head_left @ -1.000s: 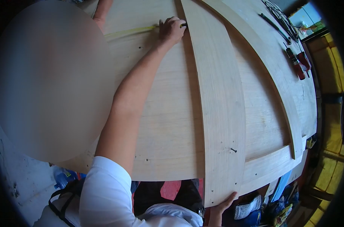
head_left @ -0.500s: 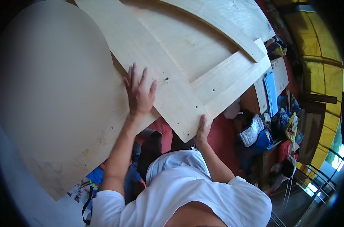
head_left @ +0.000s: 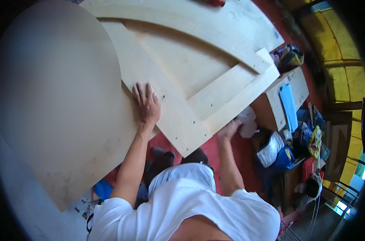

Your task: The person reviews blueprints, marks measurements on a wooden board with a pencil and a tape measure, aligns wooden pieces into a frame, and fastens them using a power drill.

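My left hand (head_left: 148,105) lies on the left edge of a long pale wooden board (head_left: 164,92), fingers stretched out. A second wooden board (head_left: 232,88) meets this one at a corner. By its lower edge is my right hand (head_left: 229,129), smeared by motion; whether it touches the wood I cannot tell. A curved wooden strip (head_left: 198,34) spans the far side of the boards. Dark holes dot the joined corner. Beneath this frame lies a large plywood sheet (head_left: 76,182).
A blurred oval hides much of the left side. To the right stand a cabinet (head_left: 275,108) with a blue folded sheet (head_left: 288,104) on it and several bags, one silvery (head_left: 270,148). A red object (head_left: 215,2) lies at the top. The floor (head_left: 244,160) is red.
My right hand has left the board's near corner and moved right along the edge. My left hand stays on the long board, its fingers closer together. The view has shifted.
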Motion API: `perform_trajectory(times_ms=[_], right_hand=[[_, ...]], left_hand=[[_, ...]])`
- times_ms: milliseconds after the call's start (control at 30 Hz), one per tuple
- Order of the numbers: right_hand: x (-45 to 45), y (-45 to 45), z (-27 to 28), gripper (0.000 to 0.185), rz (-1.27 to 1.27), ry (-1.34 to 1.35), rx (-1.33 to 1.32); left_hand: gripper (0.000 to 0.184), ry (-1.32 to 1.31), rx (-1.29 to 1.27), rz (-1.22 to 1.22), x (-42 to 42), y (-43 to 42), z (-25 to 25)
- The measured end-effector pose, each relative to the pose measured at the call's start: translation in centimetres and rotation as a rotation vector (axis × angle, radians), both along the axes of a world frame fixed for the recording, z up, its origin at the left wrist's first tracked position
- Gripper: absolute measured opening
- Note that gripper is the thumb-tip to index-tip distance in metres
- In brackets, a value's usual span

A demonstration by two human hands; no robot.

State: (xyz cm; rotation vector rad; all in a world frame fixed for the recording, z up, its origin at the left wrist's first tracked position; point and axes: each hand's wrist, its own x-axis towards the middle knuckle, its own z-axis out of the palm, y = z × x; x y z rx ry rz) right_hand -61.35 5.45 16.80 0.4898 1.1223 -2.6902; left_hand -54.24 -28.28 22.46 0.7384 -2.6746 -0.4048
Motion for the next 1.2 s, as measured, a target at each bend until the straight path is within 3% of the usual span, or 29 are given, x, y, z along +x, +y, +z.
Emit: perform_trajectory(times_ms=[33, 200, 267, 333, 400, 467, 533, 667, 800, 867, 1200], right_hand=[[-0.6, -1.3, -1.7, 0.079, -0.028, -0.055, 0.224], [-0.2, -2.5, 1.2, 0.077, -0.024, -0.198, 0.245], [-3.4, 2.4, -4.2, 0.069, -0.018, 0.084, 0.465], [-7.7, 5.9, -2.7, 0.058, -0.375, 0.091, 0.973], [-14.2, 3.9, 6.5, 0.050, -0.330, 0.477, 1.359], [-23.4, -0.2, 11.7, 0.047, -0.093, 0.926, 1.483], [-33.9, -6.4, 14.0, 0.050, 0.166, 1.296, 1.435], [-53.6, -17.6, 12.4, 0.064, 0.431, 1.573, 1.587], [-66.5, -22.0, 11.0, 0.056, 0.732, 1.770, 2.191], [-70.4, -23.3, 9.8, 0.055, 0.822, 1.983, 1.955], [-71.8, -26.6, 10.6, 0.048, 0.980, 2.032, 1.882]], left_hand=[[0.049, -0.004, 0.016, 0.015, 0.2, 0.3, 0.0], [0.048, 0.011, 0.020, 0.025, 0.2, 0.2, 0.4], [0.048, -0.019, 0.035, 0.017, 0.4, 0.3, 1.1], [0.048, -0.012, 0.017, 0.011, 0.5, 0.1, 1.1], [0.046, -0.037, 0.031, 0.035, 0.2, 0.1, 1.2], [0.047, -0.013, 0.063, 0.026, 0.1, 0.1, 1.6], [0.047, -0.042, 0.091, 0.030, 0.0, 0.6, 2.0], [0.048, -0.087, 0.113, 0.067, -0.6, 0.3, 3.6], [0.049, -0.163, 0.105, 0.089, -1.0, 0.3, 4.4], [0.049, -0.185, 0.118, 0.094, -1.0, 0.4, 4.8], [0.052, -0.168, 0.183, 0.124, -0.6, 0.4, 4.1]])
